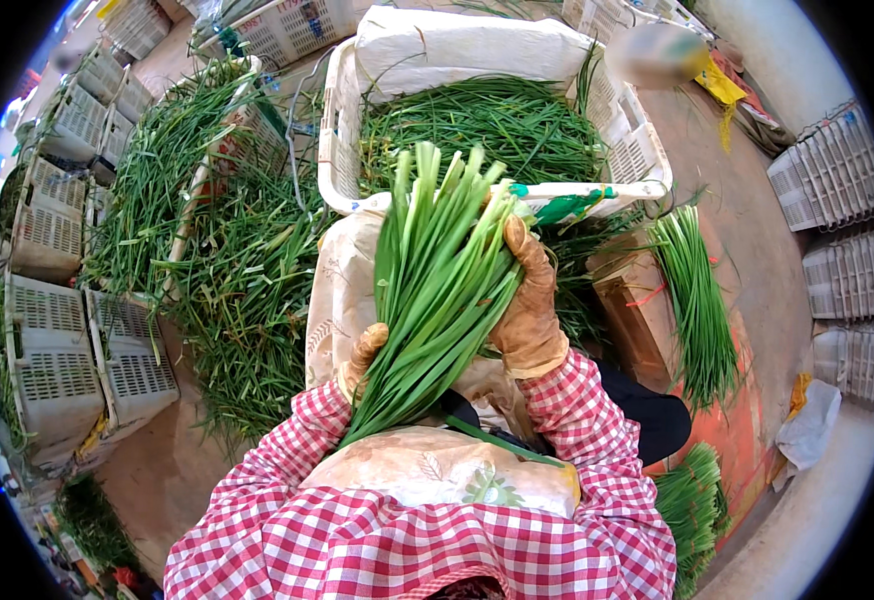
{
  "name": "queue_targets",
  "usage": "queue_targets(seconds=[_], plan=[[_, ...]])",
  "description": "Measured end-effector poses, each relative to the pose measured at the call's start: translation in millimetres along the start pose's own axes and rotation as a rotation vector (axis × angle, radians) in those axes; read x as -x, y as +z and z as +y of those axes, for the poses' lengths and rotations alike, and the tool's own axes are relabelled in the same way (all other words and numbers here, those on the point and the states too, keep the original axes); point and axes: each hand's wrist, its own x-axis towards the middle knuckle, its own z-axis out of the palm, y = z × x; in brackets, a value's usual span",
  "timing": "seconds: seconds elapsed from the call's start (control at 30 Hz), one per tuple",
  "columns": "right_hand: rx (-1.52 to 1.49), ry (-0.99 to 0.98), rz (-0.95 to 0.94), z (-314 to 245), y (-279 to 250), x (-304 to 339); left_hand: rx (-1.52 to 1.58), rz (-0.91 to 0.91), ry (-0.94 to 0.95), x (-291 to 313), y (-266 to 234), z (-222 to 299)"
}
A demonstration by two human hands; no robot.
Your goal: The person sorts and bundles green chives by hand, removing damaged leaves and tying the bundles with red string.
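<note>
A thick bunch of garlic chives [437,290] lies across my lap, its pale cut ends pointing away from me and its green tips toward me. My gloved left hand [364,355] grips the lower left side of the bunch; most of its fingers are hidden beneath the leaves. Higher up on the right, my gloved right hand [532,305] is wrapped round the bunch near the pale ends. Just beyond the bunch, a white plastic crate [647,165] holds loose chives [487,125], with a white sack [467,45] draped over its far side.
Loose chives [247,290] are heaped on the floor at left, beside stacked crates [52,350]. At right, a tied chive bundle [697,300] leans over a brown box [637,305]. Another bundle [692,510] lies nearer me. Crate stacks [832,180] line the right wall.
</note>
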Motion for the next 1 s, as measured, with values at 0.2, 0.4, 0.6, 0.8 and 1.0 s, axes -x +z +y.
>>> queue_targets(seconds=[0.2, 0.4, 0.6, 0.8, 1.0], plan=[[0.973, -0.592, -0.066, -3.5, -48.0, -17.2, 0.027, -0.096, -0.138, -6.9, 24.1, -3.7], [0.248, -0.226, 0.034, -78.5, -48.1, -30.3, 0.067, -0.141, -0.183, 8.7, 17.0, 4.2], [1.226, -0.227, 0.279, -149.8, -86.3, -13.7, 0.110, -0.176, -0.174, 13.9, 21.1, 11.3], [1.583, -0.281, 0.255, -86.7, -31.0, 14.1, -0.057, 0.039, -0.179, 22.7, 12.3, 13.6], [2.290, -0.588, -0.343, -45.5, 26.5, 13.5, -0.261, 0.223, -0.132, 18.8, 37.4, 15.5]])
